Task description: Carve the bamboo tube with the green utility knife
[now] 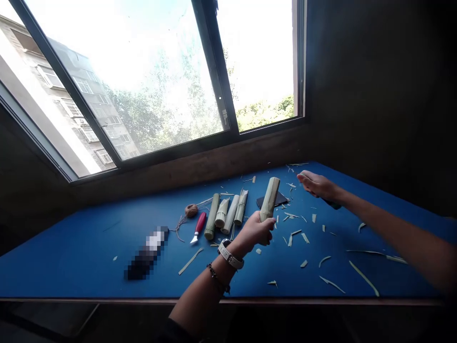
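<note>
I am wearing a white smartwatch point(228, 253) with a broad, segmented white strap on my left wrist point(238, 247), and a thin bracelet of small, round dark beads point(217, 278) is sitting just behind it, toward my elbow. A dark fabric sleeve point(174, 329) is showing at the bottom edge of the view, and my right forearm point(400, 233) is showing uncovered.

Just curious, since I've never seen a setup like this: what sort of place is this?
It looks like a simple craft workspace, perhaps in a home. A blue table holds leaf-wrapped rolls, a red-handled knife, a ball of twine, and scattered leaf trimmings.
</note>
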Available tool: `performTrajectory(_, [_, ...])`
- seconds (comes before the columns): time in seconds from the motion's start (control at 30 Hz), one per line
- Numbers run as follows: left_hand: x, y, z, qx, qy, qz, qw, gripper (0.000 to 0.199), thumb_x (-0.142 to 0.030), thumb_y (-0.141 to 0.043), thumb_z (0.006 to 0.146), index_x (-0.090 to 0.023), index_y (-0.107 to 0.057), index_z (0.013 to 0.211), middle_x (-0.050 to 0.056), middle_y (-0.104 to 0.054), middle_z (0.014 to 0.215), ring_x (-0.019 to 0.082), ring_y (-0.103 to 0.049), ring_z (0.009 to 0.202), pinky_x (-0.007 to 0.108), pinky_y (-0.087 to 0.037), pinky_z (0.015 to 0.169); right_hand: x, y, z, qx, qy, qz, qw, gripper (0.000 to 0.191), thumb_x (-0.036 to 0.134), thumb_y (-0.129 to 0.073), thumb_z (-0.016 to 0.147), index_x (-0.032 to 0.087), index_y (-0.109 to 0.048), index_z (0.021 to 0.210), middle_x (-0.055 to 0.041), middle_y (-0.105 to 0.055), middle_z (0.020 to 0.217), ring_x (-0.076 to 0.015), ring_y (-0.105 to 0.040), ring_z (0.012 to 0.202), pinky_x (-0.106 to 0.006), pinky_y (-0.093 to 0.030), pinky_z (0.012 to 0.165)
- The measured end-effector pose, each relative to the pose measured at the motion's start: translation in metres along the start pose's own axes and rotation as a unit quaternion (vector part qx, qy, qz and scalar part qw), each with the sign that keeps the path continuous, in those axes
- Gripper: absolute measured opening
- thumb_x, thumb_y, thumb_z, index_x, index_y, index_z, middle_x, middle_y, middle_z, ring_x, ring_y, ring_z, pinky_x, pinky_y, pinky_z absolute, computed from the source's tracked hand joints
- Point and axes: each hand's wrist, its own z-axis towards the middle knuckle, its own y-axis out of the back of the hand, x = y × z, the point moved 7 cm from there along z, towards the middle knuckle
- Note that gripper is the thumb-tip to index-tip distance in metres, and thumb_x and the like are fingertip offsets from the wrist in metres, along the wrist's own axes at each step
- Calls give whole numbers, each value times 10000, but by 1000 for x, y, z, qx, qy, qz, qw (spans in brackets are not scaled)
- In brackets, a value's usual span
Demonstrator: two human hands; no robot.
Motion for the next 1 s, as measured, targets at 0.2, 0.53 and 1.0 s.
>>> performTrajectory(0.2, [9, 7, 11, -7, -20, -48, 999, 261, -356, -516, 765, -172, -399, 907, -22, -479, 734, 47, -456, 456, 171, -375, 392, 73, -43, -41, 165, 82, 47, 982, 458, 623, -310, 830, 196, -471, 867, 8, -500, 584, -109, -416, 463, -226, -303, 426])
performTrajectory(0.53, [5, 11, 0, 5, 4, 10, 1000, 252, -347, -494, 787, -175, -391, 940, -26, -472, 728, 51, -468, 473, 171, -372, 416, 70, -69, -39, 181, 123, -122, 968, 501, 627, -228, 854, 196, -483, 880, -62, -596, 697, -166, -521, 544, -250, -305, 478])
performTrajectory(1.0, [15, 2, -11, -14, 25, -15, 999, 239, -370, -510, 774, -180, -384, 846, -42, -453, 690, 41, -444, 427, 163, -361, 376, -12, -2, 0, 16, -23, -80, 996, 627, 679, -130, 828, 169, -492, 868, -117, -584, 683, -187, -522, 580, -281, -343, 505])
